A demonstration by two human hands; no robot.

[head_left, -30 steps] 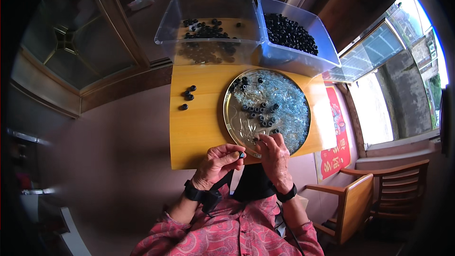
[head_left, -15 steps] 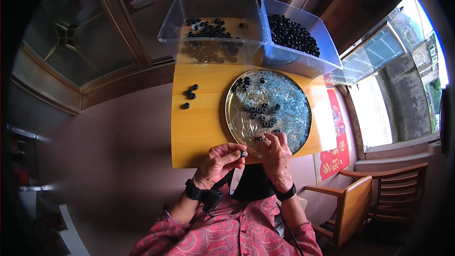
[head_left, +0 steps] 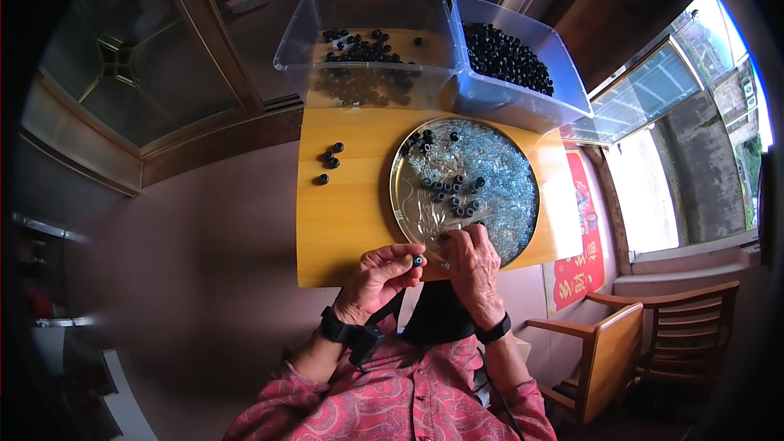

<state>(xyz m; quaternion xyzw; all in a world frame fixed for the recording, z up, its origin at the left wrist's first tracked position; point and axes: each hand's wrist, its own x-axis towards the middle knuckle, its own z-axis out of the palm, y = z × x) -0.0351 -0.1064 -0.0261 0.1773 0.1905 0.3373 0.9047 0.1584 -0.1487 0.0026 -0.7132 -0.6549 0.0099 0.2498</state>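
Observation:
Between the thumb and fingertips of my left hand is a small round black cap with a pale ring in its end, held at the table's near edge. My right hand is bent over the near part of a round metal tray, fingertips drawn together and pointing down. Whatever those fingers pinch is hidden. Glittering clear-blue small pieces cover the tray's right side. Several black caps lie around its middle, and a few more sit by its far left rim.
Two clear plastic bins stand at the table's far end: the left bin has scattered black caps, the right bin a deep heap. Loose caps lie on the wooden table left of the tray. Wooden chairs stand at right, below a window.
My right fingertips have drawn closer together at the tray, and a black cap seen beside them before is now covered. My left hand keeps its cap in nearly the same place.

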